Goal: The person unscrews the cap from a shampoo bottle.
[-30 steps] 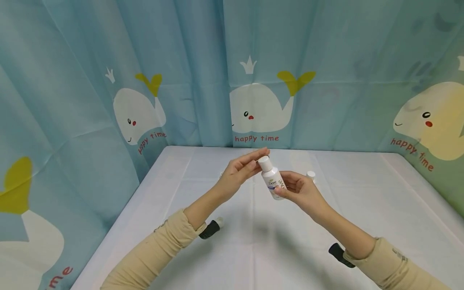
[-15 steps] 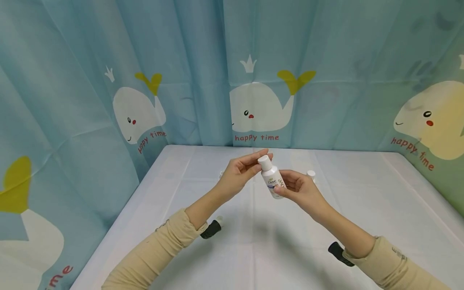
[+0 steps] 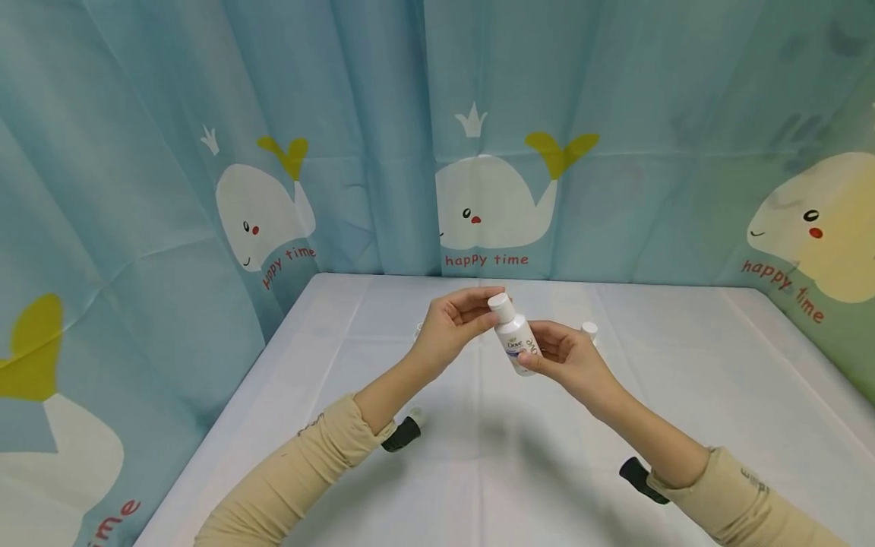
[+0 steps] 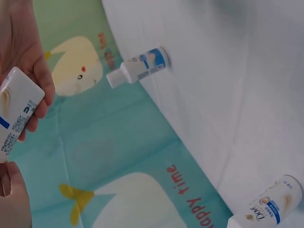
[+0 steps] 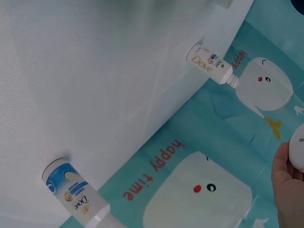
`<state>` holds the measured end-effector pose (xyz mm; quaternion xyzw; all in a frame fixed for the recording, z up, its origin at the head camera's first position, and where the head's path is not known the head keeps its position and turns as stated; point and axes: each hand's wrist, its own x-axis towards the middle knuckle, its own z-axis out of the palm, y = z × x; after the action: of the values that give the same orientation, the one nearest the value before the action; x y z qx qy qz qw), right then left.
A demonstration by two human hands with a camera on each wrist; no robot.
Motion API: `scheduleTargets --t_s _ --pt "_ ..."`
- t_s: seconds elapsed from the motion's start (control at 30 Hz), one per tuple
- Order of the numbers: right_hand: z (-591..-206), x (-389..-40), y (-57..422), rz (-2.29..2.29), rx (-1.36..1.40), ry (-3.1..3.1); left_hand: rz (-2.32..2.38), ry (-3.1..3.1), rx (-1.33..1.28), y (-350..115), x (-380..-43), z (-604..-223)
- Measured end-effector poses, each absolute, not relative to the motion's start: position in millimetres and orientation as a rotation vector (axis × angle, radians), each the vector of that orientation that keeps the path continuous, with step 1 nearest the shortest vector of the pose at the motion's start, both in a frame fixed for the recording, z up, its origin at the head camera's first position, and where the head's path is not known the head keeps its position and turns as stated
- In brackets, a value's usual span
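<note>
A small white Dove bottle (image 3: 517,346) is held tilted above the table, its cap end leaning up and to the left. My right hand (image 3: 570,365) grips the bottle's body, thumb across the front label. With fingers and thumb, my left hand (image 3: 444,334) pinches the white bottle cap (image 3: 502,307). The left wrist view shows the bottle's base and back label, with my right hand (image 4: 23,47) around it and my left hand (image 4: 14,197) at the cap end. In the right wrist view, my right hand (image 5: 289,190) appears beside the bottle's round base (image 5: 297,149).
Two more Dove bottles stand on the white table (image 3: 683,380): one capped bottle (image 3: 589,330) behind my right hand, and another bottle (image 5: 209,64) with a narrow ribbed neck, mostly hidden behind my left hand. A blue whale-print curtain (image 3: 383,152) borders the table.
My left hand's fingers have come down from stretching over the top and now curl around the cap. The right hand and the bottle have stayed nearly still.
</note>
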<state>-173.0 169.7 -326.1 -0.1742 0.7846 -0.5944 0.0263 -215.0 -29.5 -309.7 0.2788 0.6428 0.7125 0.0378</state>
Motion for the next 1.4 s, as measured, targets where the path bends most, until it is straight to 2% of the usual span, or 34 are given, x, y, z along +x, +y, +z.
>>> scheduleTargets --t_s 0.23,1.4 --pt "-325.8 -174.0 169.1 -1.838 -0.531 2.423 2.237 1.963 0.757 -27.0 -214.2 -307.4" --pt "-326.9 -173.1 168.6 -1.843 -0.511 2.398 2.202 1.965 0.702 -18.8 -216.8 -309.9"
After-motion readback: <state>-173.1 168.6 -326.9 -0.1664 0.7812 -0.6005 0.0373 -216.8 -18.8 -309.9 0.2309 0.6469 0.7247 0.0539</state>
